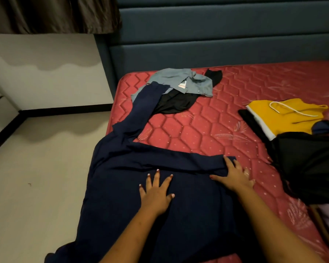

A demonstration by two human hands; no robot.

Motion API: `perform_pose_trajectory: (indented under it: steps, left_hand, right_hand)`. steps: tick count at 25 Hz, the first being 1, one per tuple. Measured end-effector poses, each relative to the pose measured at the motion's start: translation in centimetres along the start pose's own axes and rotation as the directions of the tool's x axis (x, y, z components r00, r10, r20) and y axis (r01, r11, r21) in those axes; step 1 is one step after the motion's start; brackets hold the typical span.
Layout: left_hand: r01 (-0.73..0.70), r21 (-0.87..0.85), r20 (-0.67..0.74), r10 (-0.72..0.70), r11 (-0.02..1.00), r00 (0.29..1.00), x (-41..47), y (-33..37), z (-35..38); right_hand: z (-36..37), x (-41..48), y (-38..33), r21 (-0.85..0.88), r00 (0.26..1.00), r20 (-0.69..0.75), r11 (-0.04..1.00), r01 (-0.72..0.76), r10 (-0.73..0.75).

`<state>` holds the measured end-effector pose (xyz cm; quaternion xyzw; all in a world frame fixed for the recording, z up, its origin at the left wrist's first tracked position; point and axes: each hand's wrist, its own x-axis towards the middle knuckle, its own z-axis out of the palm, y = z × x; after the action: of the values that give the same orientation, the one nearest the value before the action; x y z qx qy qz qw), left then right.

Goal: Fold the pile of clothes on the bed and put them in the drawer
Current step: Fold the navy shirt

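The left hand (156,194) and right hand (234,175) press flat, fingers spread, on the navy garment (122,186) at 6 o'clock on the mattress (217,120). Unfolded pile (179,86) lies at 12 o'clock, yellow top (289,114) at 2.

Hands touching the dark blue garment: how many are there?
2. The left hand lies flat on the middle of the dark blue fabric garment; the right hand presses on its folded strip, further right. None seem hidden.
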<state>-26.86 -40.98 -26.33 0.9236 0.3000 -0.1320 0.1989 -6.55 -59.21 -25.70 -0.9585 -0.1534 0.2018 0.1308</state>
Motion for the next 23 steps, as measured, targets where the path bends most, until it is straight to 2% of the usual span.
perform_pose_trajectory:
  steps: [3,5,7,8,10,12,14,15,16,17,19,20,21,23]
  left_hand:
    - [-0.043,-0.030,-0.064,0.041,0.999,0.997,0.5,1.7,-1.0]
    - [-0.054,-0.093,-0.230,0.032,0.994,0.973,1.9,2.1,-2.7]
    - [-0.044,-0.129,-0.391,-0.010,0.991,0.921,3.9,2.7,-4.7]
    - [-0.039,-0.125,-0.430,-0.018,0.991,0.903,5.0,3.0,-5.4]
    - [-0.042,-0.105,-0.392,-0.003,0.994,0.920,7.3,3.7,-6.1]
    - [-0.014,-0.024,-0.194,0.009,1.000,0.981,9.8,4.2,-6.0]
    - [0.007,0.066,-0.011,-0.006,0.998,1.000,11.5,4.1,-5.5]
    - [0.009,0.074,0.005,-0.009,0.997,1.000,12.3,4.0,-5.5]
    - [-0.003,0.033,-0.051,0.005,0.999,0.999,12.9,4.0,-5.8]
    - [-0.021,-0.076,-0.166,0.008,0.997,0.986,13.4,4.2,-6.5]
    - [-0.106,-0.317,-0.476,-0.061,0.943,0.877,14.5,4.7,-8.6]
    - [-0.177,-0.373,-0.552,-0.064,0.911,0.831,14.9,5.3,-9.7]
    - [-0.218,-0.378,-0.528,-0.016,0.900,0.849,14.8,6.1,-10.5]
    - [-0.200,-0.254,-0.324,0.112,0.946,0.939,13.3,8.1,-9.4]
  right_hand:
    - [-2.3,1.7,-0.4,0.051,0.992,-0.071,0.993,0.106,-0.102]
    - [-3.6,3.7,-2.1,0.064,0.987,-0.083,0.987,0.145,-0.139]
    - [-4.5,5.6,-3.0,0.020,0.988,0.007,0.988,0.155,-0.155]
    - [-4.6,6.6,-3.0,0.061,0.982,0.085,0.985,0.161,-0.166]
    - [-4.9,8.0,-2.9,0.189,0.941,0.260,0.967,0.170,-0.216]
    - [-5.7,9.6,-2.4,0.167,0.889,0.382,0.965,0.203,-0.253]
    - [-6.9,10.5,-2.5,0.172,0.844,0.442,0.952,0.252,-0.304]
    - [-7.8,10.9,-2.8,0.230,0.837,0.439,0.941,0.248,-0.328]
    - [-8.9,11.3,-3.3,0.290,0.843,0.402,0.923,0.254,-0.358]
    - [-9.9,11.7,-4.1,0.339,0.875,0.302,0.900,0.273,-0.379]
    - [-11.0,12.7,-5.6,0.371,0.929,-0.082,0.854,0.364,-0.360]
    - [-11.0,13.0,-6.3,0.306,0.902,-0.271,0.858,0.412,-0.337]
    - [-10.5,12.9,-6.7,0.195,0.877,-0.337,0.886,0.420,-0.341]
    - [-7.6,12.2,-6.1,0.055,0.918,-0.213,0.934,0.352,-0.333]
